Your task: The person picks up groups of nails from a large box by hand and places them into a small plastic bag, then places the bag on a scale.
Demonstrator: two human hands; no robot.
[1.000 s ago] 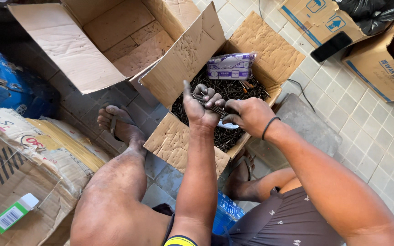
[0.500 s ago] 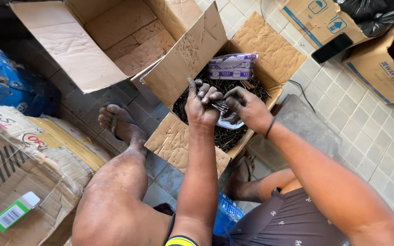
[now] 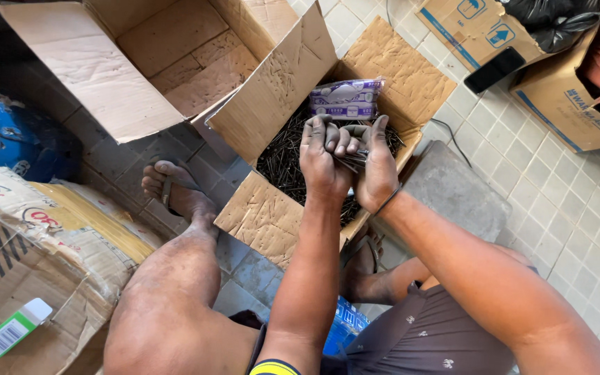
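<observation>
My left hand (image 3: 324, 163) and right hand (image 3: 376, 170) are pressed side by side over an open cardboard box (image 3: 272, 90) that is full of loose dark nails (image 3: 282, 156). Both sets of fingers are curled tight around one small bundle of nails (image 3: 352, 161), which sits between the two palms, right at the fingertips. The bundle's long axis runs roughly left to right, from the left fist toward the right. Both hands touch it; neither is nearer.

At the far end of the box, just beyond my knuckles, lies a small flat packet (image 3: 346, 98), purple and white, resting on the nail heap. At lower left, a green and white carton (image 3: 12, 330) with a barcode label sits on a flattened brown box. At upper right, brown cartons (image 3: 564, 104) carry blue printing and arrow marks; a black phone (image 3: 494, 69) lies on one.
</observation>
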